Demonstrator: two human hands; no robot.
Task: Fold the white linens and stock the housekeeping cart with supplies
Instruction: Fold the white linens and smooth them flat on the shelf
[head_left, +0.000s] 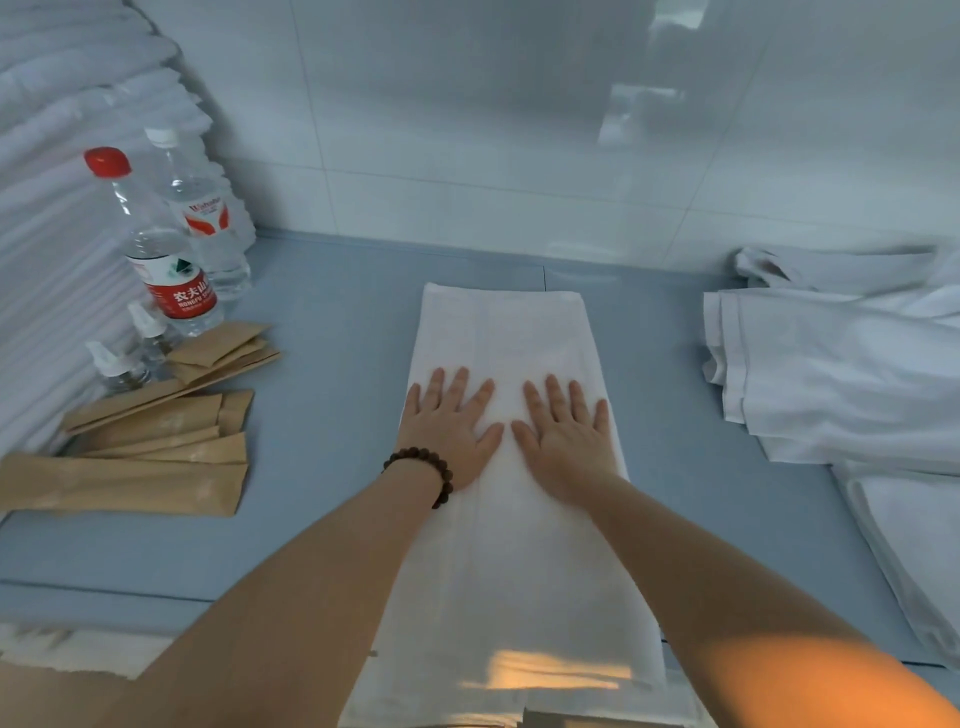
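Here, folded white linen (501, 467) runs lengthwise away from person; left hand (449, 423), right hand (566, 431) pressed flat, fingers straight.

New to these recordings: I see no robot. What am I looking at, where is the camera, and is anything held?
No machine here: a person's bare arms, filmed by one wide-angle camera worn on the head, looking down. The left hand, bracelet at its wrist, and the right hand press flat, fingers spread, on a folded white linen on a blue-grey table. Nothing is gripped. At the left are two water bottles, small pump bottles and brown paper packets beside a stack of white linens. Loose white linens lie at the right.
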